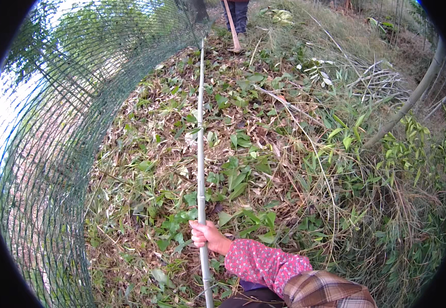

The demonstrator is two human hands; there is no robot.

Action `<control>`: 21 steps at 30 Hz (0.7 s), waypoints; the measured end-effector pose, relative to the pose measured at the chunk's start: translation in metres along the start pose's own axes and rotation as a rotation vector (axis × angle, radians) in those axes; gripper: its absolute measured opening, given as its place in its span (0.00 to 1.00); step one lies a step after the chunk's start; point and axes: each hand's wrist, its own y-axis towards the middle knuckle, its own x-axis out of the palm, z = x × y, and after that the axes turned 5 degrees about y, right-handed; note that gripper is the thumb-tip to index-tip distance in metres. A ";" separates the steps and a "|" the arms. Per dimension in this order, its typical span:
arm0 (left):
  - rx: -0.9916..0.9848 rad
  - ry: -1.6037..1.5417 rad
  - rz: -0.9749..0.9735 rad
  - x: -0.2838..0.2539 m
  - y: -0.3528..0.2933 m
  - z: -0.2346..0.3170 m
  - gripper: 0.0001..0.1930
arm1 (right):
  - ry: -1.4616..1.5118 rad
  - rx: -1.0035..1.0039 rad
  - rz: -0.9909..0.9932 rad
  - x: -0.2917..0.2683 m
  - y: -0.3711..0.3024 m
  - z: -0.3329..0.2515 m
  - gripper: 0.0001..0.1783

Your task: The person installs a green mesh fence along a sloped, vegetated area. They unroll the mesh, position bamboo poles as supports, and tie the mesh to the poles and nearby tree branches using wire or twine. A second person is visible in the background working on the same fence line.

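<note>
My right hand [207, 237] is wrapped round a long, pale bamboo pole [201, 143] in the lower middle of the head view. The pole stretches from the bottom edge far up ahead, its joints visible along it. A pink patterned sleeve and a brown plaid cover are on my right arm. Green leaves and dry litter [233, 177] lie on the ground under and around the pole. My left hand does not show.
Green netting [94, 113] curves along the left. A person [239, 15] stands far ahead with a wooden-handled tool [231, 25] touching the ground. Cut branches [382, 82] and a slanting trunk [412, 97] are at the right, with brush below.
</note>
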 end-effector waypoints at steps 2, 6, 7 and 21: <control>-0.016 -0.014 -0.012 -0.003 0.001 0.001 0.11 | 0.010 -0.009 0.004 0.001 0.002 -0.010 0.11; -0.042 -0.053 -0.037 -0.008 0.004 0.007 0.11 | -0.105 -0.109 0.140 0.009 0.003 -0.019 0.11; -0.050 -0.064 -0.043 -0.009 0.004 0.010 0.11 | -0.142 -0.099 0.179 0.012 0.004 -0.019 0.11; -0.184 -0.199 -0.127 -0.054 0.019 0.079 0.10 | -0.269 -0.287 0.238 0.017 0.068 -0.122 0.15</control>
